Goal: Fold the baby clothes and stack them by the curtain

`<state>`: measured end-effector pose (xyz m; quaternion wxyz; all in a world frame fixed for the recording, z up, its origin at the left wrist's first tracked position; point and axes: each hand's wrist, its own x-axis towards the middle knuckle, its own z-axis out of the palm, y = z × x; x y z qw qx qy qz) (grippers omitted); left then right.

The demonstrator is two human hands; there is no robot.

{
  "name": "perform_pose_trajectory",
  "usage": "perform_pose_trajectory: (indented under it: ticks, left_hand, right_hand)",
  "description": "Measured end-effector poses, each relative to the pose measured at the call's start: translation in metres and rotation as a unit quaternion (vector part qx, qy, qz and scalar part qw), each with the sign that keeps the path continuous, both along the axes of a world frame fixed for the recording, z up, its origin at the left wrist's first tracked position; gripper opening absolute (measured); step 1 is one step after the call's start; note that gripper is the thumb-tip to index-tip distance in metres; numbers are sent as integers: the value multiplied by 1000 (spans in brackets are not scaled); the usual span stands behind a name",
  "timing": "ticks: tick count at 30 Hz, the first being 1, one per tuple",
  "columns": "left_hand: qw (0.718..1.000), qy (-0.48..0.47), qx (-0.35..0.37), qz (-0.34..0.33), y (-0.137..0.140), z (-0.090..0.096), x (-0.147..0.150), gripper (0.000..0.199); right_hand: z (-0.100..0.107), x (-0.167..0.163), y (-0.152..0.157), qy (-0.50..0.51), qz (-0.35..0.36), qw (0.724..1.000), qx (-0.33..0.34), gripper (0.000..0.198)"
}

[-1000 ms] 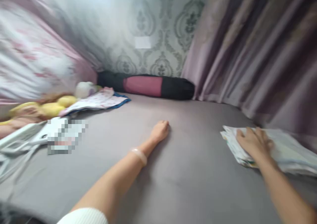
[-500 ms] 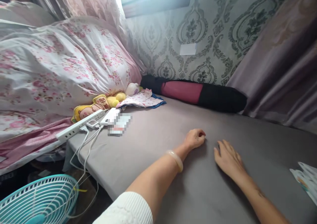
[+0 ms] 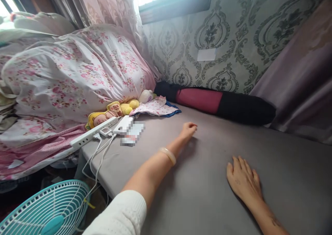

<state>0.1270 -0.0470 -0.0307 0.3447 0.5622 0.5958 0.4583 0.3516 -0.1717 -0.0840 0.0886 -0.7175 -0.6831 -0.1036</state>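
A smooth grey sheet (image 3: 202, 179) covers the surface beneath both hands. My left hand (image 3: 188, 129) reaches far forward just above the sheet, with a pale bangle (image 3: 168, 155) on the wrist. Its fingers are curled together, and whatever may be inside them is hidden. Nearer to me on the right, my right hand (image 3: 243, 178) lies palm down on the sheet, fingers stretched out and slightly apart, holding nothing.
A black and dark-red bolster-like roll (image 3: 199, 98) lies along the wall. At left are a white power strip (image 3: 93, 133) with cables, a white device (image 3: 124, 125), a folded patterned cloth (image 3: 155, 107) and yellow plush toys (image 3: 129, 106). A turquoise fan (image 3: 52, 207) stands below the edge.
My left hand has moved forward and left, its fingers still curled. My right hand has come back a little and now rests flatter. The view has swung slightly left.
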Motion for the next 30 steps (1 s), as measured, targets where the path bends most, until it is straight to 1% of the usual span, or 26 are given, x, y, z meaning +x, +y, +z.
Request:
perform_pose_trajectory:
  ticks: [4, 7, 9, 10, 13, 16, 20, 23, 27, 30]
  left_hand:
    - [990, 80, 16, 111, 25, 20, -103, 28]
    - [972, 151, 13, 178, 30, 34, -175, 25]
    - [958, 195, 0, 212, 28, 41, -213, 24]
    - [949, 215, -6, 228, 26, 44, -229, 27]
    - [923, 269, -53, 270, 22, 50, -266, 37]
    - [900, 306, -112, 288, 23, 53, -288, 37]
    - [886, 337, -161, 276, 30, 53, -301, 31]
    - [871, 373, -181, 263, 34, 51, -303, 27]
    - [839, 446, -178, 255, 37, 50, -300, 23]
    - [822, 475, -183, 255, 37, 50, -295, 20]
  right_hand:
    - [-1, 0, 0, -3, 0, 1000, 2, 62]
    - [-2, 1, 0, -8, 4, 1000, 11, 63]
    - [-3, 1, 0, -9, 5, 1000, 19, 63]
    - [-3, 0, -1, -9, 6, 1000, 22, 63]
    - [-2, 0, -1, -11, 11, 999, 31, 61]
    - [-1, -1, -2, -11, 13, 999, 39, 61]
    - [-1, -2, -3, -11, 5, 999, 38, 60]
    - [0, -2, -3, -12, 3, 1000, 27, 59]
    - [2, -3, -4, -12, -3, 1000, 14, 57]
    - [2, -4, -4, -14, -5, 1000, 13, 56]
